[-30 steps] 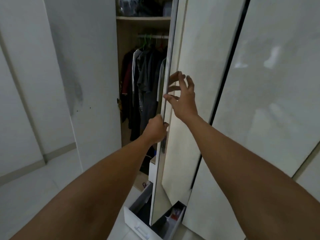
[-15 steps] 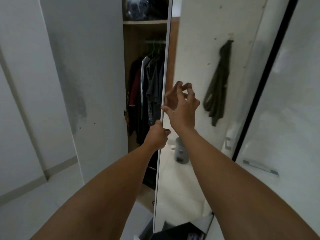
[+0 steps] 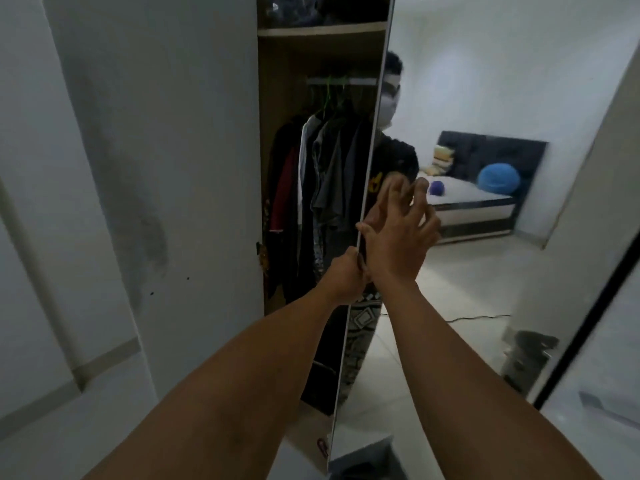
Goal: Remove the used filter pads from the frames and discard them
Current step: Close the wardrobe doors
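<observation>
No filter pads or frames are in view. A tall mirrored wardrobe door (image 3: 460, 278) stands partly swung, its thin edge facing me. My left hand (image 3: 344, 277) is closed around that edge at mid height. Just above it, my right hand (image 3: 398, 237) presses flat on the mirror face with fingers spread and bent, thumb against the edge.
Behind the door the wardrobe interior (image 3: 322, 188) holds dark hanging clothes under a shelf. A white panel (image 3: 156, 168) stands to the left. The mirror reflects a bed, a blue ball, a cable on a tiled floor and a person. A glossy door (image 3: 609, 358) is at right.
The mirrored door has swung further, so its reflection changed from a wall with a hanging cloth to the bedroom. My right fingers went from curled to pressed on the glass. My left hand kept its grip.
</observation>
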A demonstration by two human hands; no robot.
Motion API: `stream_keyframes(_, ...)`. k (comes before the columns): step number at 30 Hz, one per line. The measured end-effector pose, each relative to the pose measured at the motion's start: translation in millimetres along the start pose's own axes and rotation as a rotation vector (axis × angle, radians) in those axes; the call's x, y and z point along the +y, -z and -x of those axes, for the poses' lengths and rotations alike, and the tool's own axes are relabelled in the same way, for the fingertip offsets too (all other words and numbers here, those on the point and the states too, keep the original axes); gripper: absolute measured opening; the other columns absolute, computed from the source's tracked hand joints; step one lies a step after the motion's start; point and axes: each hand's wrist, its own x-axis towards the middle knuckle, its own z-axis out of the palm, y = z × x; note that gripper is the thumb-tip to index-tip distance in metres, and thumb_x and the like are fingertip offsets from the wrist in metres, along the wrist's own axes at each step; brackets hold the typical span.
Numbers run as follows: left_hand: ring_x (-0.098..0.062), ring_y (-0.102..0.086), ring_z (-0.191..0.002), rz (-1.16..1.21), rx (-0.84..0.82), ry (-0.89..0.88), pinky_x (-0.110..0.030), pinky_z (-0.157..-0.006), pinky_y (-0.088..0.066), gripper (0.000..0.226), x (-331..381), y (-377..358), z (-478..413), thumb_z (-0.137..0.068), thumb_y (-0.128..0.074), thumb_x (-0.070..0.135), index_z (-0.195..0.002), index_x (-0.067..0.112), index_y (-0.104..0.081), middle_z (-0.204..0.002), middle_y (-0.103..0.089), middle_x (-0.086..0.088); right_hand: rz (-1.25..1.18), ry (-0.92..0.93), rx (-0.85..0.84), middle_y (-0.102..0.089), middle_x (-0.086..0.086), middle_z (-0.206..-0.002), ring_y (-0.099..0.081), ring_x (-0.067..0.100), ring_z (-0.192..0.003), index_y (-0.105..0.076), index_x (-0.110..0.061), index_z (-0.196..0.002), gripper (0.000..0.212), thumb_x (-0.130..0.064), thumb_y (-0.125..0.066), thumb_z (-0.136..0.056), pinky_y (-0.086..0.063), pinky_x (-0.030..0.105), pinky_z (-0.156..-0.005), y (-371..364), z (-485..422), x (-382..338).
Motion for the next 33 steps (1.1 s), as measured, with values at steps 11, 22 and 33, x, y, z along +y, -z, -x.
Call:
stream_keyframes(11,0.0,-0.048,-0.065,0.152,-0.071,-0.1,-0.014,-0.052,-0.033,0.019,-25,8,-64,-0.094,-0.063,0.019,-0.098,0.007,-0.049,-0.077,-0.052,0.008,0.119,-0.068,0.064,0.0,0.004,-0.165,-0.02,0.042,-0.139,-0.008,-0.037,-0.155,0.098,-0.056,-0.069,-0.081,-0.03,0.061,-0.109,-56,-37,-7)
stream_keyframes(22,-0.026,-0.066,-0.094,0.304,-0.235,-0.176,-0.03,-0.074,-0.049,0.038,-52,-1,-139,-0.09,-0.068,0.023,-0.118,0.005,-0.051,-0.091,-0.065,-0.001,0.185,-0.191,0.152,0.001,0.0,-0.164,-0.021,0.038,-0.137,-0.012,-0.041,-0.152,0.097,-0.045,-0.076,-0.079,-0.043,0.057,-0.101,-106,-72,-7)
stream_keyframes(33,-0.025,-0.065,-0.092,0.246,-0.259,-0.169,-0.028,-0.07,-0.045,0.022,-72,2,-170,-0.093,-0.063,0.022,-0.107,0.01,-0.052,-0.079,-0.053,0.01,0.139,-0.29,0.06,0.01,-0.005,-0.164,-0.004,0.03,-0.148,-0.011,-0.038,-0.155,0.093,-0.03,-0.073,-0.086,-0.046,0.045,-0.092,-139,-86,-30)
